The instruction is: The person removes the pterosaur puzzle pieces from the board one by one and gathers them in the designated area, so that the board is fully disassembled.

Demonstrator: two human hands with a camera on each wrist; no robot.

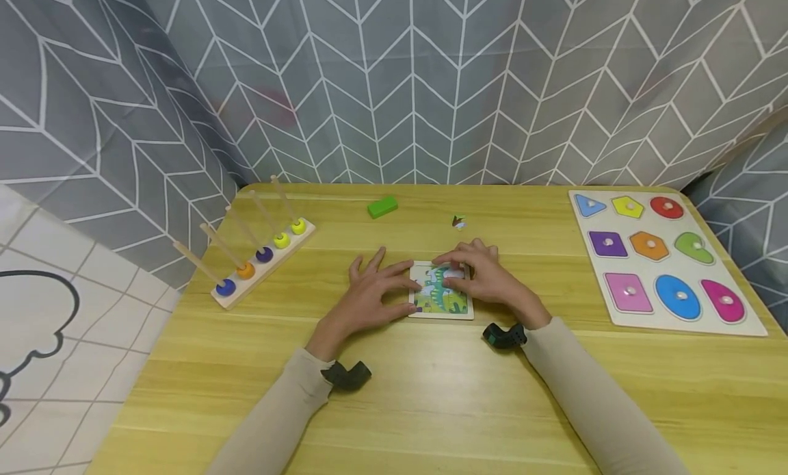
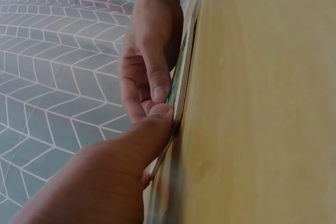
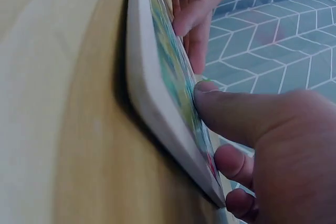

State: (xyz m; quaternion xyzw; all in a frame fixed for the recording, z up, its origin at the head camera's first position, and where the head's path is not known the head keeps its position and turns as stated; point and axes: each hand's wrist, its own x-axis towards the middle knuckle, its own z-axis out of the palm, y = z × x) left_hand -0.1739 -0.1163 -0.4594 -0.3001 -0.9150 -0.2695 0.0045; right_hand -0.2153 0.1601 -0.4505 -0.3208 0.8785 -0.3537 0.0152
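A small framed jigsaw puzzle [image 1: 442, 315] with a green dinosaur picture lies on the table between both hands. Its pale rim [image 3: 152, 93] shows side-on in the right wrist view. My left hand [image 1: 369, 293] spreads along the left side: thumb at the lower corner, index fingertip on the picture, another fingertip near the upper corner. My right hand [image 1: 486, 273] curls over the upper right part, thumb on the picture and fingers at the far edge. Whether it also pinches a single piece I cannot tell. Just beyond lies a small loose puzzle piece [image 1: 458, 222].
A green block [image 1: 383, 207] lies near the back edge. At the left stands a wooden peg rack [image 1: 265, 266] with coloured beads. On the right is a white shape board [image 1: 667, 263] with several knobbed shapes. A patterned grey curtain [image 1: 406, 85] hangs behind the table.
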